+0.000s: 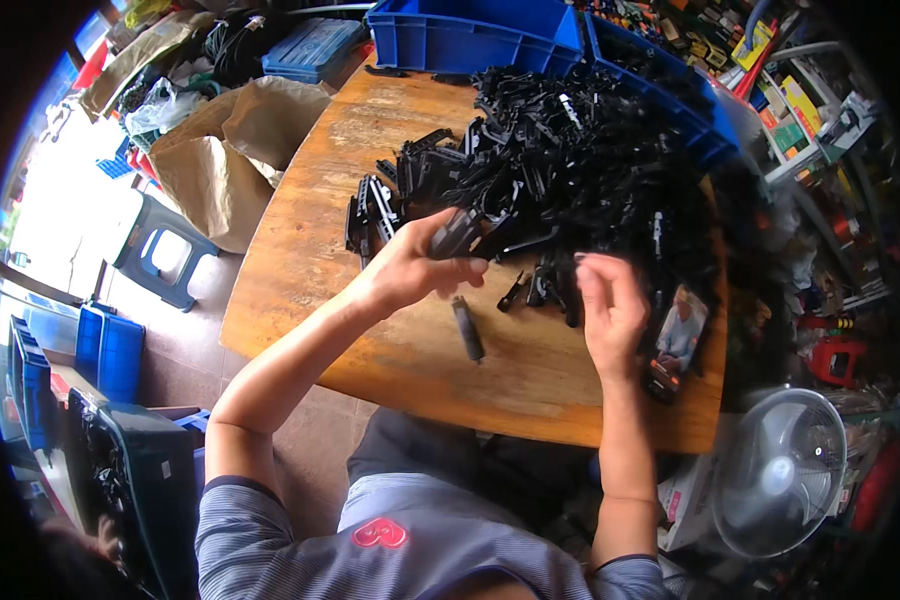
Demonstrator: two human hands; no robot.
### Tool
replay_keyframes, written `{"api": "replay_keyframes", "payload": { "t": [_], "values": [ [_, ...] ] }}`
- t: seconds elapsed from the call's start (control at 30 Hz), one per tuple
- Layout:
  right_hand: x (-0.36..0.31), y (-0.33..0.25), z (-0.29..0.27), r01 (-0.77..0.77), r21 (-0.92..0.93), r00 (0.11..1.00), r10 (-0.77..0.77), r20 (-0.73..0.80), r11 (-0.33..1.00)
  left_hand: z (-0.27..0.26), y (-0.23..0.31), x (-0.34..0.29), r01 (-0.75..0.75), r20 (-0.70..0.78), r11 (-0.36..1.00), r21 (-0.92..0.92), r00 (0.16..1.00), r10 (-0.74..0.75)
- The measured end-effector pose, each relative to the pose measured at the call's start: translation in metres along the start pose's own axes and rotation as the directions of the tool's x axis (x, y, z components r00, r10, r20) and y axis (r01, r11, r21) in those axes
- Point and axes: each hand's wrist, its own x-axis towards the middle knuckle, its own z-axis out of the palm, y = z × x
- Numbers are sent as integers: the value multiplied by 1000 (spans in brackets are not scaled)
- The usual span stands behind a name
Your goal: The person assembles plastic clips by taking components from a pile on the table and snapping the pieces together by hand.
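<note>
A wooden table [390,370] bears a heap of black parts [560,160], near which the right hand [612,305] hovers, its grip too blurred for me to tell, while the left hand [405,265] clasps a dark piece [456,234] above the tabletop.

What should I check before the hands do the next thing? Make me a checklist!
1. Left hand holding a dark part: ok.
2. Right hand empty: cannot tell, its fingers are blurred.
3. Loose dark piece below the left hand lying still: cannot tell.
4. Heap of black parts neatly sorted: not ok, it's jumbled.
5. Smartphone apart from the right hand: ok, a gap shows.
</note>
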Motion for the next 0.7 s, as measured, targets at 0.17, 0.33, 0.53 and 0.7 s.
{"api": "replay_keyframes", "payload": {
  "t": [0.17,0.33,0.53,0.7],
  "values": [
    [-13,-7,-7,-364,467,930,341,137,806,35,4,16,181,195,872,-454,976,-101],
    [-6,-12,-14,-534,569,843,343,414,625,44,-9,16,459,424,682,-570,875,-234],
    [-6,-10,-9,-524,483,851,421,313,701,45,-10,15,135,157,990,-43,979,-127],
    [-7,-19,-14,-336,404,942,309,131,851,42,-16,13,155,32,973,-172,988,-152]
  ]
}}
